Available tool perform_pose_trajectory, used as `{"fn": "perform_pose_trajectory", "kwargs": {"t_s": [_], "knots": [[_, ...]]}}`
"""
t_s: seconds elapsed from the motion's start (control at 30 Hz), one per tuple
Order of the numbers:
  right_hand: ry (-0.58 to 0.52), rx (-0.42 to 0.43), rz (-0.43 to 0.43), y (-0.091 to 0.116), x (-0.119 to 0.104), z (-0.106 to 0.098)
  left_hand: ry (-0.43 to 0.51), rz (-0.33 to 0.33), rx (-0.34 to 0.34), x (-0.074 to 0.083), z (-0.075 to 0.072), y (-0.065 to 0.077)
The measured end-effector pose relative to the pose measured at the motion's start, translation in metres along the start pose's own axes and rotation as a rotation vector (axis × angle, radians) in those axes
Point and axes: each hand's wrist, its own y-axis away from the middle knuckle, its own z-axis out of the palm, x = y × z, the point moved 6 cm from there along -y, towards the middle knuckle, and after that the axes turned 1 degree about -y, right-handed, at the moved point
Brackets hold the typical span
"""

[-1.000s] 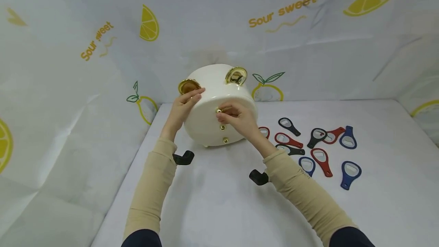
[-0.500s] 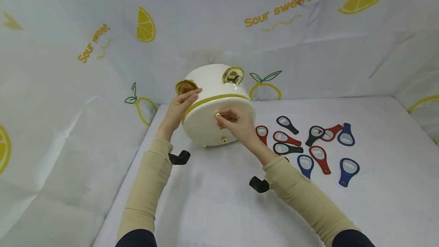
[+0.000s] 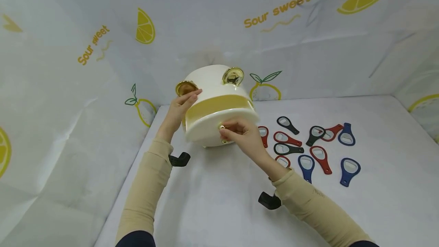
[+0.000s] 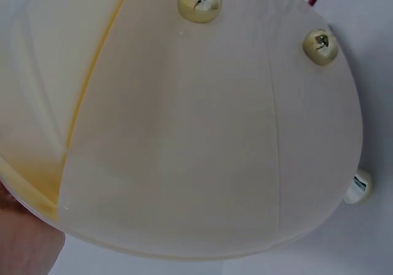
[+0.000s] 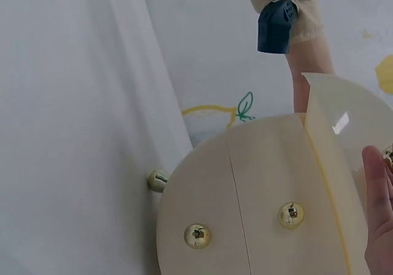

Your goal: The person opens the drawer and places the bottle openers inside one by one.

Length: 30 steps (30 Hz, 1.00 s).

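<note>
A rounded white storage box [image 3: 205, 74] with gold ear-shaped parts [image 3: 233, 76] stands at the back of the table. Its top drawer [image 3: 202, 129] is pulled partway out, showing a pale yellow gap behind the front panel. My right hand [image 3: 245, 136] pinches the gold knob [image 3: 222, 127] of that drawer between thumb and fingers. Against the box's left side, beside an ear, my left hand [image 3: 176, 110] rests with fingers extended. Two lower drawers keep flush with the front; their knobs, an upper one [image 4: 199, 3] and a lower one [image 4: 320, 47], show in the left wrist view.
Several bottle openers in red [image 3: 324, 166], black [image 3: 294, 149] and blue [image 3: 345, 180] lie scattered on the white table [image 3: 212, 209] to the right. A lemon-print sheet [image 3: 199, 18] hangs behind the box. Black camera mounts [image 3: 269, 201] stick out from the wrists.
The top drawer has come out toward me, starting from flush. My right hand has moved back and down with the knob. My left hand has stayed on the box.
</note>
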Motion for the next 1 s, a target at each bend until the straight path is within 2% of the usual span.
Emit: {"fn": "perform_pose_trajectory", "kwargs": {"t_s": [0.3,0.5,0.77,1.0], "knots": [[-0.036,-0.001,0.018,0.024,-0.003,-0.001,-0.005,0.007,-0.016,-0.004,0.001,0.001],[-0.016,-0.008,0.004,0.038,-0.006,-0.003,-0.013,-0.005,-0.023,-0.004,0.002,0.002],[-0.025,-0.033,0.031,0.049,-0.004,-0.002,-0.011,0.003,0.0,-0.001,-0.001,0.001],[-0.027,-0.063,0.014,0.051,-0.001,0.0,0.005,0.012,-0.003,-0.003,-0.001,0.0]]}}
